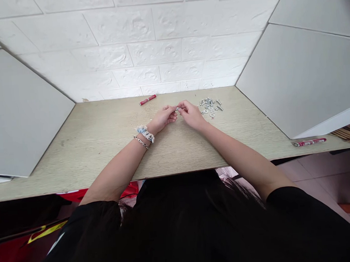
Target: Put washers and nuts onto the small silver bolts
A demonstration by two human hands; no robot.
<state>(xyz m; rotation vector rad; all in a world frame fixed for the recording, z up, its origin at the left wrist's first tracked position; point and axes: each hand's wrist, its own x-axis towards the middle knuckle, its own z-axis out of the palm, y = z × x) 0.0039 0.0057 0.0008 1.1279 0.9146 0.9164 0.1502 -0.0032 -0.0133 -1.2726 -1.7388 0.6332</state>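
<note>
My left hand point(163, 118) and my right hand point(191, 114) meet over the far middle of the wooden table point(104, 144). Both pinch a small metal bolt point(178, 108) between their fingertips, one hand at each end. The piece is too small to make out in detail. My left wrist carries a chain bracelet and a pale beaded band point(145, 133). Just right of my right hand lies a small pile of metal bolts, nuts and washers point(211, 106) on the table.
A red pen-like stick point(147, 99) lies near the back wall. A second red and white one point(310, 142) rests at the table's right front edge. Grey panels point(18, 114) flank the table on both sides, with white brick wall behind.
</note>
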